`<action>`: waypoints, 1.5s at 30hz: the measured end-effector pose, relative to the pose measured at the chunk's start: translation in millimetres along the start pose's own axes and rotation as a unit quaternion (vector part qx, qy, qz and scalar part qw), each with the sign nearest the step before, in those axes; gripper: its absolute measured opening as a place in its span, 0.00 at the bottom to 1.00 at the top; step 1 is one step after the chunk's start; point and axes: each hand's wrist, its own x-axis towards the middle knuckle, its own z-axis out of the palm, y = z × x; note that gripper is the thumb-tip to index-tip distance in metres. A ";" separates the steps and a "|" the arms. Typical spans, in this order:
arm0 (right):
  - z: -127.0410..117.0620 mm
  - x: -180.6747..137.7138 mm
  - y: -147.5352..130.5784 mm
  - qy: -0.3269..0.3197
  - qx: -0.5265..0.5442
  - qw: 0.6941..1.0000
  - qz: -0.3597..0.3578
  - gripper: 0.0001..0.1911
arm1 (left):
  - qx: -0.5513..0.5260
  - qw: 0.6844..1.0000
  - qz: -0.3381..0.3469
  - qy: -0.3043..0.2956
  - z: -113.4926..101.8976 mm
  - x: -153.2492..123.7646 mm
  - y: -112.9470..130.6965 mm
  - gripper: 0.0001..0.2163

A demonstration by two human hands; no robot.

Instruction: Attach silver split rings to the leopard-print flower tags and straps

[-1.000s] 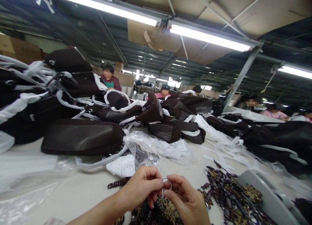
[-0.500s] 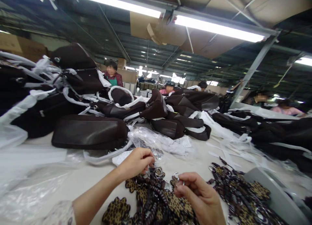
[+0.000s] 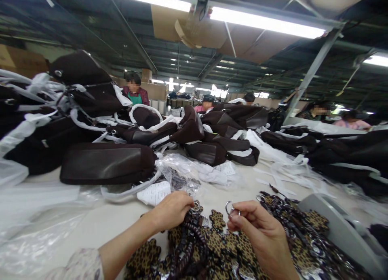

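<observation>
My left hand (image 3: pixel 172 210) is closed, its fingertips pinching at a metal ring on the pile of leopard-print charms (image 3: pixel 209 247) with braided dark cords lying on the table in front of me. My right hand (image 3: pixel 260 231) is closed too and pinches a small metal key ring (image 3: pixel 229 208) held up above the pile. The two hands are a short way apart.
Dark brown handbags (image 3: pixel 106 162) with white-wrapped handles are heaped across the table (image 3: pixel 100 223) behind. Clear plastic bags (image 3: pixel 178 175) and paper tags lie just beyond my hands. A grey tray (image 3: pixel 336 227) sits at the right. Several other people work at the far side.
My hands were together on one ring; they have separated. The left dropped to the charm pile, the right moved right holding a ring up.
</observation>
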 end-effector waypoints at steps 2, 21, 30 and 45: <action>-2.1 0.9 -0.4 -0.001 -0.002 1.000 -0.001 0.06 | 0.014 1.000 0.004 -0.017 7.1 14.6 7.3 0.16; -12.0 5.4 4.0 0.021 0.016 0.999 0.026 0.08 | -0.282 0.952 -0.066 -0.105 26.5 62.6 10.9 0.07; 18.0 -4.9 9.7 -0.073 0.117 0.985 0.102 0.15 | -0.627 0.774 -0.092 0.006 -12.4 9.9 11.5 0.15; 22.1 -4.2 15.9 -0.125 0.126 0.974 0.140 0.16 | -0.510 0.852 -0.119 -0.015 -16.6 5.6 31.2 0.14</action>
